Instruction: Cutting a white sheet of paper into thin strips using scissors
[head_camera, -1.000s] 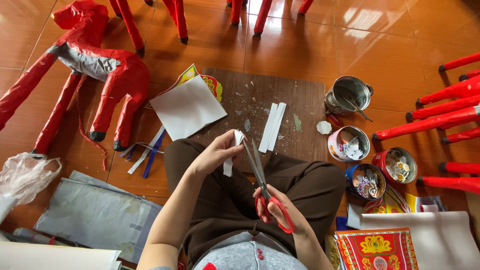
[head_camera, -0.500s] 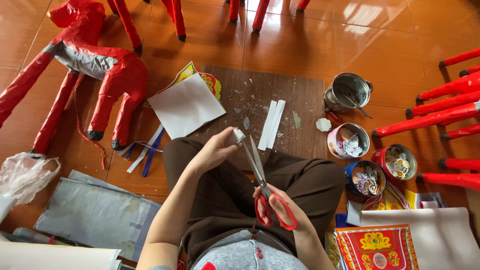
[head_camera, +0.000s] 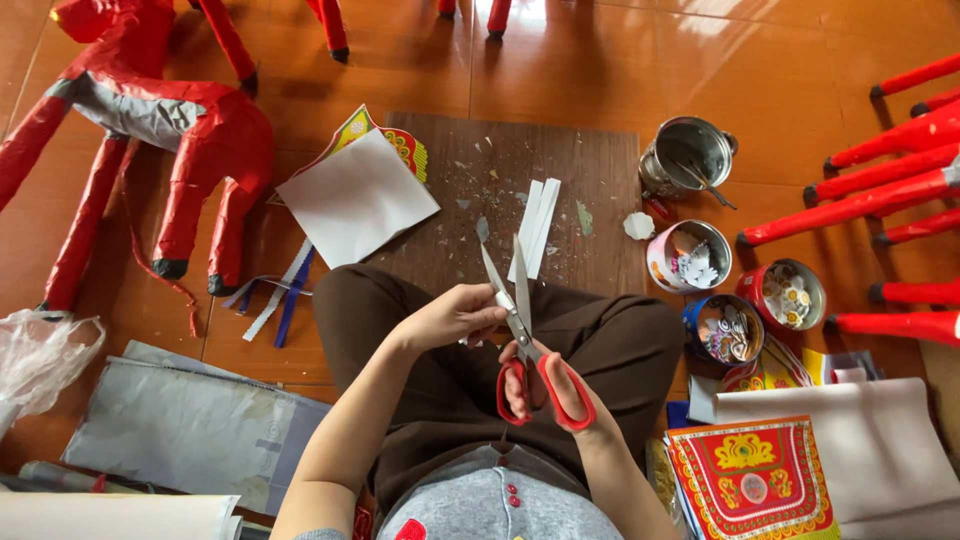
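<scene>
While the right hand (head_camera: 545, 385) grips red scissors (head_camera: 520, 330), blades parted toward 11 o'clock, the left hand (head_camera: 450, 315) at 9 o'clock pinches a small paper scrap (head_camera: 505, 300) against the blades, over the lap.

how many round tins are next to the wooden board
4: a steel tin by the board's far right corner, then a white one, a red one and a blue one nearer the person.

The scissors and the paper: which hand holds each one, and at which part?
The right hand holds the red-handled scissors by their loops. The left hand pinches a small white paper piece at the blades.
</scene>
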